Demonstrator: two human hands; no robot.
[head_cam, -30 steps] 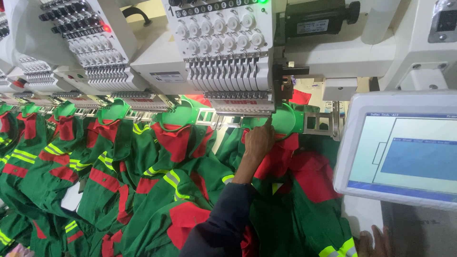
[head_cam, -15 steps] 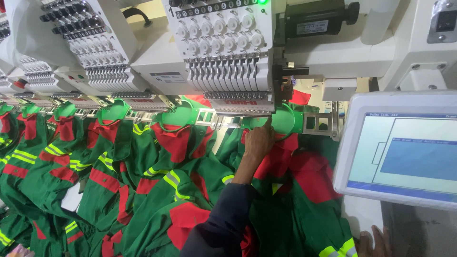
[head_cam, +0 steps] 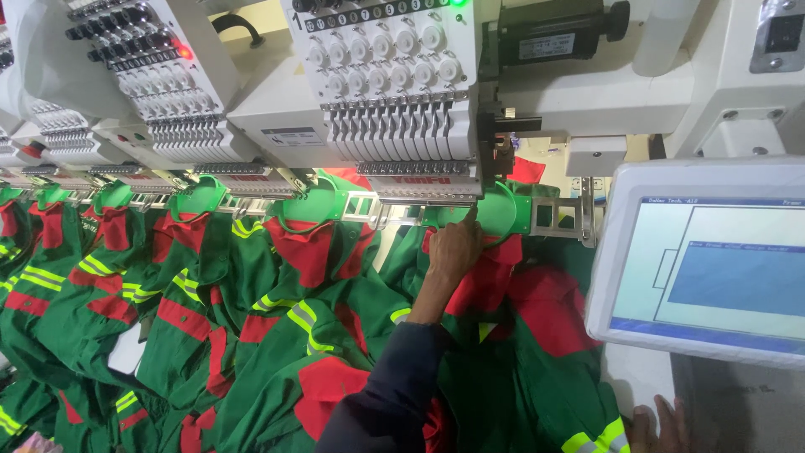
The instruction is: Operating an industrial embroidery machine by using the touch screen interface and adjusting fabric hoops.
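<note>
Up front, left hand (head_cam: 454, 247) raised from a dark sleeve (head_cam: 390, 394), index fingertip pressed to the green hoop (head_cam: 501, 210) clamped under the nearest embroidery head (head_cam: 394, 88). Other fingers curled loosely into the palm, gripping nothing; only that one finger extended and touching the hoop's lower rim. Hoop seated just below the needle row, right beside a metal bracket (head_cam: 563, 216), with red and green garment cloth (head_cam: 495, 285) hanging from it and bunched under the hand.

Low at the right corner, right hand (head_cam: 658, 428) barely in view, fingers spread flat on a pale surface, holding nothing, just below the touchscreen panel (head_cam: 713, 260) with its blue and white display.

Further left, a row of matching green hoops (head_cam: 314, 205) under more machine heads (head_cam: 159, 80), each carrying a green jacket with red panels and yellow reflective stripes (head_cam: 302, 317). Jackets draped overlapping down toward the lower left. Black motor (head_cam: 553, 33) mounted above and to the right of the nearest head, a green lamp lit at the top edge.
</note>
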